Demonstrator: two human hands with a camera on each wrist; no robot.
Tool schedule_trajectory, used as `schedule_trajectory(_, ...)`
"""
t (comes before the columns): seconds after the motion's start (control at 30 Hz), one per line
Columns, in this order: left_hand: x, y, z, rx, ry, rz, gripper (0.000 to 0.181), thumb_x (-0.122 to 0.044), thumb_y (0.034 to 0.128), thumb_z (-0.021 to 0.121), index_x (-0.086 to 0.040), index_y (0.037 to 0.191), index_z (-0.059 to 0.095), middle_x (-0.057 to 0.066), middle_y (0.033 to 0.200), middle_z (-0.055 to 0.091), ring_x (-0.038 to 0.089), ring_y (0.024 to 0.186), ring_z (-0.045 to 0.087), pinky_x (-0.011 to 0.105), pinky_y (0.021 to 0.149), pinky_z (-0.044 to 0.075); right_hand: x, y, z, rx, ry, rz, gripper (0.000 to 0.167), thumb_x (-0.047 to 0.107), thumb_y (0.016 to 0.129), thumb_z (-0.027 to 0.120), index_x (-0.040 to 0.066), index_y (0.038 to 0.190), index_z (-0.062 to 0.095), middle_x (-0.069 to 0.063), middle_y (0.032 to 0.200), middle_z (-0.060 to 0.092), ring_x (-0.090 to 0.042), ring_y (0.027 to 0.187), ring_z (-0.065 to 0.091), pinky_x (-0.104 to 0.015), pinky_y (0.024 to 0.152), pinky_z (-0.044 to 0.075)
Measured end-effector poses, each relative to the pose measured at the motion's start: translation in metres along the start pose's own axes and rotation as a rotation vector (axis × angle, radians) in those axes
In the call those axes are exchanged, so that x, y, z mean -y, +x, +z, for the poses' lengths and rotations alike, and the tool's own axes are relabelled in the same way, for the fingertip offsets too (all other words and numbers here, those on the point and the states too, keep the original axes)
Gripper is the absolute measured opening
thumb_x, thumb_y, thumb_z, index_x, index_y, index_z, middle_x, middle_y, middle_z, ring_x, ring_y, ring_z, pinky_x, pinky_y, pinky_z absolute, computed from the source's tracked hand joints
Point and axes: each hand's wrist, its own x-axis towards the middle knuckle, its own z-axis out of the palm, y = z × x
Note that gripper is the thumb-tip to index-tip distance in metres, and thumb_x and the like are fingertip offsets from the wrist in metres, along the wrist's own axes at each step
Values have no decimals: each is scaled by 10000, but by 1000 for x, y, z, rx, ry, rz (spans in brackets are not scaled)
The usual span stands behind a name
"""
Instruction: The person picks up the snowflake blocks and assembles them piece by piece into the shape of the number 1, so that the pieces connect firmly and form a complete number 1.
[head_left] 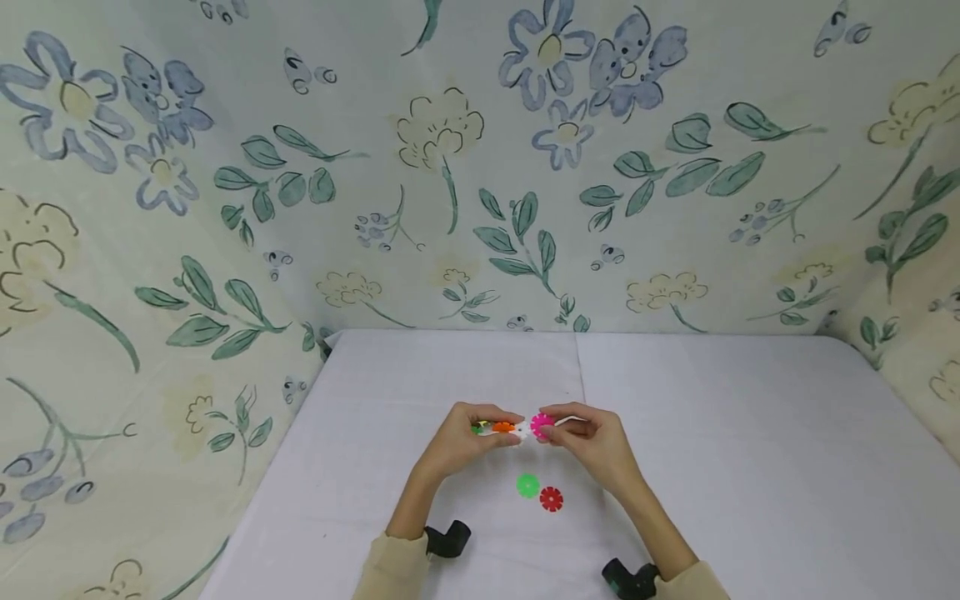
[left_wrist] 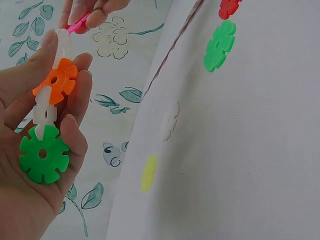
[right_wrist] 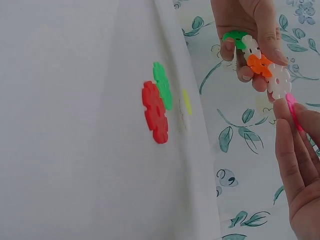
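My left hand (head_left: 453, 446) holds a short chain of slotted plastic snowflake discs. In the left wrist view the chain runs from a green disc (left_wrist: 42, 161) through a white disc (left_wrist: 45, 112) and an orange disc (left_wrist: 66, 82) to another white disc, partly covered by the thumb. Between thumb and fingers, my right hand (head_left: 603, 450) pinches a pink snowflake disc (head_left: 541, 427). In the right wrist view this pink disc meets the edge of the chain's end white disc (right_wrist: 280, 82); how deep their slots interlock I cannot tell.
On the white cloth (head_left: 712, 450), a loose light-green disc (head_left: 528, 486) and a red disc (head_left: 551, 499) lie side by side below the hands. A yellow disc (left_wrist: 149, 173) and a faint white disc (left_wrist: 173, 121) lie near them. Flower-patterned fabric (head_left: 450, 250) hangs behind the table.
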Motion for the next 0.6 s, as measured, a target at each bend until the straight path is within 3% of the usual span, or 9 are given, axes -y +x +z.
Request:
schedule_trajectory(0.2,-2,-2,0,11,-1,-3,241,-249,897,824,-191,1131,815,31,1124,793,179,1078,673,326,913,562,-1,-1,2,11,25,-46,289,91,906,792,24,1184,751,-203,1023,766,-273,848,781,-240,785,622)
schedule_trajectory(0.37,-1,-2,-2,4,6,5,244,-243,909,813,-173,1143,810,84,1164,784,184,1088,673,310,916,553,-2,-1,-1,81,80,-53,344,52,923,759,-23,1256,717,-253,1144,751,-112,899,781,-263,806,624)
schedule_trajectory(0.6,0,-3,-6,16,-27,22,250,-220,913,808,-147,1152,804,48,1152,789,173,1055,672,289,879,564,-3,-1,-4,137,101,-28,393,61,920,760,-28,1297,694,-257,1233,724,-89,939,779,-261,830,616)
